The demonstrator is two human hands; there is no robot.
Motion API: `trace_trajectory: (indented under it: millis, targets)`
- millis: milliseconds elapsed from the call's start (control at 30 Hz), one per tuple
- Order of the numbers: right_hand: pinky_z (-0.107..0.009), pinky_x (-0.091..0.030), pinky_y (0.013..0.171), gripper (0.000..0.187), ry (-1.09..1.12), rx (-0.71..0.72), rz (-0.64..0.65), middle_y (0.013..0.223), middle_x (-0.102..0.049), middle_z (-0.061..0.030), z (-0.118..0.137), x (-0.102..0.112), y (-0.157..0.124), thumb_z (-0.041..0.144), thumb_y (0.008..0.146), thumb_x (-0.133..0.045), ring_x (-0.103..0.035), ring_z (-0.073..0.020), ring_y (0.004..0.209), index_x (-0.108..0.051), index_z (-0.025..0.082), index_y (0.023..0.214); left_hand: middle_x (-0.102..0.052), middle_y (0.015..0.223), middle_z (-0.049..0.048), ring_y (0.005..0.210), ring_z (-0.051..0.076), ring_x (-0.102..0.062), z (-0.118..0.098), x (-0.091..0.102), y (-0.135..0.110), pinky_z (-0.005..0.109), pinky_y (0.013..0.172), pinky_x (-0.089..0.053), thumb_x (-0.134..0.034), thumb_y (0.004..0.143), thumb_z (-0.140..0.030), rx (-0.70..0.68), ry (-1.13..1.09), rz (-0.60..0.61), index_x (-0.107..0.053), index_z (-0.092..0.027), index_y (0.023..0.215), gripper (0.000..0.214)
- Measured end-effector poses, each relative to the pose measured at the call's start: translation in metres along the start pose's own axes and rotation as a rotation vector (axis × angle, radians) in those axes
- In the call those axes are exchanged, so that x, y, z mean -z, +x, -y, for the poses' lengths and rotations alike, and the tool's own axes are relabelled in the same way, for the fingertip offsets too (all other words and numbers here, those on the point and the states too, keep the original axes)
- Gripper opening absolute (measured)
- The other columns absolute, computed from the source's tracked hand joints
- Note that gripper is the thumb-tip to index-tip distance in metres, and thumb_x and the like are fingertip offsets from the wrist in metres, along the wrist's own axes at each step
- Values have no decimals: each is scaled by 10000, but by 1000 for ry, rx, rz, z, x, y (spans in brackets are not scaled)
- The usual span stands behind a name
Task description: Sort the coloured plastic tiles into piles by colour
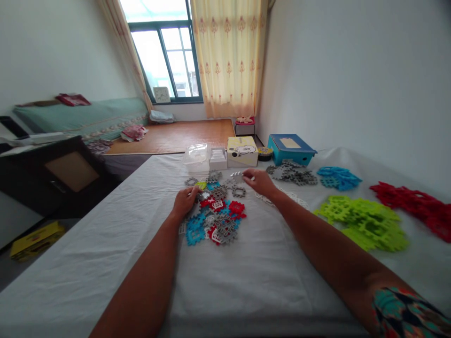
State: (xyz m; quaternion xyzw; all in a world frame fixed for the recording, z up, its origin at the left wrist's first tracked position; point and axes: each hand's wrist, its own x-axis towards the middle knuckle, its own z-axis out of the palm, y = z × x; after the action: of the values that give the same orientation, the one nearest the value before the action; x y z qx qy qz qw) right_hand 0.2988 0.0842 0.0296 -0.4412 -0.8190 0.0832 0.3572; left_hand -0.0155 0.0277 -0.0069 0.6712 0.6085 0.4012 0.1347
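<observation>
A mixed heap of flat interlocking plastic tiles (pixel 218 216), grey, blue, red and white, lies on the white sheet (pixel 246 281) in front of me. My left hand (pixel 185 202) rests on the heap's left edge, fingers curled over a grey tile next to a yellow-green one (pixel 201 185). My right hand (pixel 260 180) reaches past the heap's far side and pinches a white tile (pixel 238 175) at its fingertips. Sorted piles lie to the right: grey tiles (pixel 294 173), blue tiles (pixel 337 177), green tiles (pixel 366 221), red tiles (pixel 419 206) and white tiles (pixel 292 198) beside my right forearm.
Along the sheet's far edge stand a clear plastic tub (pixel 198 156), a small white box (pixel 218 159), a cream cartoon box (pixel 241 151) and a blue box (pixel 290 148). A dark cabinet (pixel 52 173) stands left. A wall runs close along the right.
</observation>
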Motion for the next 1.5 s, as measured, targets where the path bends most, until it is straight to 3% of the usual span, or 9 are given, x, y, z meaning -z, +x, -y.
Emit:
trace_trajectory:
  millis: [167, 300, 500, 733, 933, 1067, 1200, 1333, 1500]
  targets:
    - [-354, -487, 771, 273, -160, -392, -337, 863, -721, -109, -93, 58, -1, 293, 799, -593, -665, -248, 824, -671, 145, 1015, -743, 919, 61, 870, 213, -654, 0, 1, 1, 298, 846, -460, -389, 875, -502, 14, 21, -35, -745, -160, 869, 494]
    - [-438, -452, 881, 346, -352, -372, -382, 1049, -675, -198, -126, 69, -8, 262, 796, -562, -615, -305, 983, -640, 93, 1088, -736, 976, 64, 938, 212, -645, -3, 2, 0, 295, 870, -461, -420, 864, -459, 9, 33, -42, -743, -157, 906, 445]
    - [-360, -478, 853, 297, -132, -39, -94, 1045, -688, -108, -45, 18, 0, 239, 840, -551, -627, -206, 829, -644, 154, 1110, -727, 990, 57, 960, 207, -638, -10, 5, -3, 311, 897, -474, -468, 856, -468, -85, -17, 71, -741, -173, 938, 411]
    - [-378, -429, 970, 297, -35, 338, 237, 1179, -656, -83, 40, -38, -19, 206, 860, -575, -544, -221, 1092, -636, 181, 1149, -699, 1108, 72, 1010, 241, -632, -3, 10, -7, 320, 882, -491, -660, 722, -507, -73, 24, 255, -733, -205, 1031, 438]
    - [-373, -442, 948, 240, -27, 322, 246, 1130, -669, -75, 41, -39, -29, 207, 885, -541, -559, -210, 1045, -653, 196, 1098, -733, 1004, 60, 928, 237, -645, -8, 8, -7, 329, 860, -480, -598, 783, -508, -29, 118, 191, -748, -215, 981, 383]
    - [-373, -461, 928, 308, 81, 256, 126, 1182, -635, -94, 44, -37, -28, 225, 883, -544, -595, -204, 980, -608, 191, 1182, -729, 979, 69, 911, 220, -646, -24, 13, -8, 304, 822, -493, -557, 814, -526, -16, -105, 145, -727, -154, 1024, 459]
    - [-337, -499, 866, 462, 260, 276, 76, 1347, -521, -101, 61, -32, -29, 299, 875, -581, -620, -163, 892, -504, 233, 1326, -720, 949, 53, 897, 215, -635, -52, 19, -15, 304, 814, -492, -561, 815, -551, -43, -282, 279, -720, -141, 1026, 487]
    - [-308, -475, 889, 229, 269, 356, 84, 1048, -683, -56, 68, -26, -25, 361, 913, -534, -606, -173, 962, -672, 230, 1041, -710, 993, 77, 917, 224, -634, -63, 16, -20, 318, 812, -501, -545, 815, -595, -20, -370, 391, -711, -135, 1047, 541]
    - [-295, -498, 743, 277, 158, -68, -147, 905, -707, -76, 1, 2, -4, 382, 875, -537, -645, -180, 787, -684, 172, 980, -700, 1057, 122, 968, 239, -642, -42, 15, -12, 306, 741, -516, -526, 789, -656, 135, -453, 188, -691, -145, 1070, 606]
